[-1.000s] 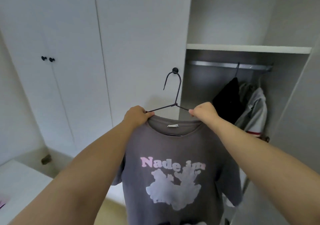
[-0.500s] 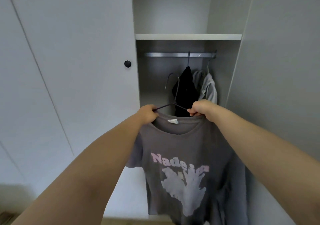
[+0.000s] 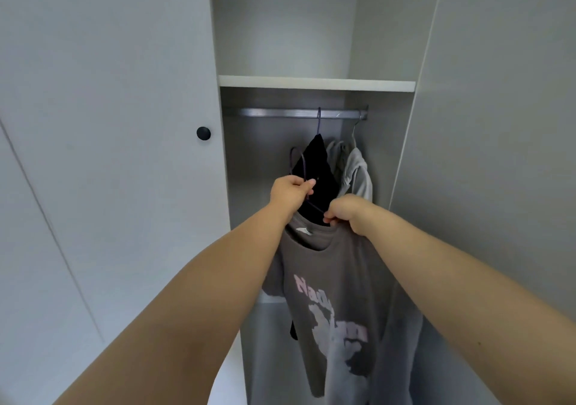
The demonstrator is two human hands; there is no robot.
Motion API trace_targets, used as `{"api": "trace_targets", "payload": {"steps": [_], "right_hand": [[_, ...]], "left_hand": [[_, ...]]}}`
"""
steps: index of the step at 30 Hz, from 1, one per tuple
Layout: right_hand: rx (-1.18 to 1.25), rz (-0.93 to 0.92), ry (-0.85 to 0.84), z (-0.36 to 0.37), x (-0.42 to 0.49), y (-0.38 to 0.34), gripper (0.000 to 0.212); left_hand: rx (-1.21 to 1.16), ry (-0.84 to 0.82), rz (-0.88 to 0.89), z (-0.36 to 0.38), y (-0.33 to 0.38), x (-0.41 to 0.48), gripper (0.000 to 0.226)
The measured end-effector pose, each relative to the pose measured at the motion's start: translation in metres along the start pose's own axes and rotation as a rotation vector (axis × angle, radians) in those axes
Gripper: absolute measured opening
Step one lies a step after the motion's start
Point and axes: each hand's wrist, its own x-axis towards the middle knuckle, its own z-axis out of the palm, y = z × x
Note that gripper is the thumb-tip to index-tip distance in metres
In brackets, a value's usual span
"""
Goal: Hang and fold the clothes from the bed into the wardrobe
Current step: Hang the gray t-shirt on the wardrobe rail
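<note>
Holding a grey printed T-shirt point(image 3: 343, 280) on a dark wire hanger point(image 3: 303, 164) up inside the open wardrobe point(image 3: 265, 161) bay. The person is standing right at it, both arms stretched forward.

Left hand point(image 3: 291, 194) is gripping the hanger at the base of its hook, fingers curled tight round the wire. Right hand point(image 3: 347, 213) is pinching the shirt's collar edge together with the hanger's arm, fingers bunched, knuckles up.

Hanger is sitting tilted, left side higher. Hook is pointing up, sitting below the rail point(image 3: 280, 113) and not touching it, showing in front of a black garment point(image 3: 321, 171). That one is hanging from the rail on its own hanger. A light grey garment point(image 3: 357, 174) is hanging just to its right, touching it.

Shirt is draping down from the two hands with the print facing the person. A white neck label is showing inside the collar, and the hem is running out of view at the bottom.

White shelf point(image 3: 316, 83) is sitting right above the rail. Closed door point(image 3: 109, 124) with a round black knob point(image 3: 203, 133) is flanking the bay on the left, plain panel on the right.
</note>
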Motion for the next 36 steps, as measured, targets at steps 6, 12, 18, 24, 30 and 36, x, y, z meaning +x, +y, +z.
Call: {"api": "trace_targets", "payload": {"steps": [6,12,18,24,30,36], "right_hand": [[0.275,-0.051,-0.011,0.018,0.015,0.017,0.016],[0.245,-0.13,0.11,0.026,0.029,0.014,0.03],[0.298,-0.205,0.293,0.028,0.071,-0.009,0.021],[0.374,-0.204,0.301,0.008,0.145,-0.05,0.023],[0.377,-0.242,0.329,-0.016,0.211,-0.081,0.019],[0.393,-0.24,0.325,-0.022,0.252,-0.101,0.031]], "left_hand": [[0.254,0.14,0.147,0.001,-0.002,0.019,0.024],[0.087,0.056,0.131,-0.009,-0.004,0.049,0.027],[0.312,-0.034,0.215,-0.024,-0.002,0.084,0.024],[0.642,0.162,0.268,-0.036,0.008,0.156,0.043],[1.056,0.142,0.237,-0.026,0.028,0.235,0.073],[1.288,0.227,0.279,-0.034,0.028,0.283,0.079]]}}
